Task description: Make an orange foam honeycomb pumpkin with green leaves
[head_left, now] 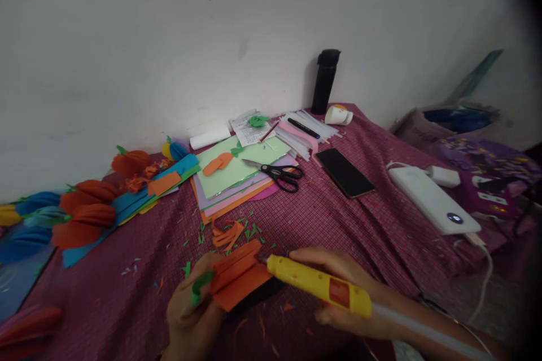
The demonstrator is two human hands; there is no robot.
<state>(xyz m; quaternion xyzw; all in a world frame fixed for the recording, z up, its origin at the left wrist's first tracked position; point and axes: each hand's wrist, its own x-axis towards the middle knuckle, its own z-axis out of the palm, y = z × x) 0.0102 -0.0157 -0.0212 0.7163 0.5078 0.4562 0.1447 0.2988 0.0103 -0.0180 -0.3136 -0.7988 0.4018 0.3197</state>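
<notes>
My left hand [192,310] is closed on a folded orange paper piece [241,273] at the front of the table. A curled green paper strip [201,287] sticks out by its fingers. My right hand [339,282] is wrapped round a yellow glue gun [317,282] with an orange patch on its side. The gun's dark nozzle reaches the upper right edge of the orange paper; whether it touches cannot be made out. A white glue stick [423,324] trails from the gun's back end. Orange paper strips [227,234] and green scraps lie just beyond the paper.
Black scissors [279,173] rest on stacked coloured paper sheets [220,180]. A phone [345,172], a white power bank [434,197] and a black bottle [325,82] stand or lie to the right. Several paper pumpkins [84,223] sit at left. A cable [486,276] hangs at right.
</notes>
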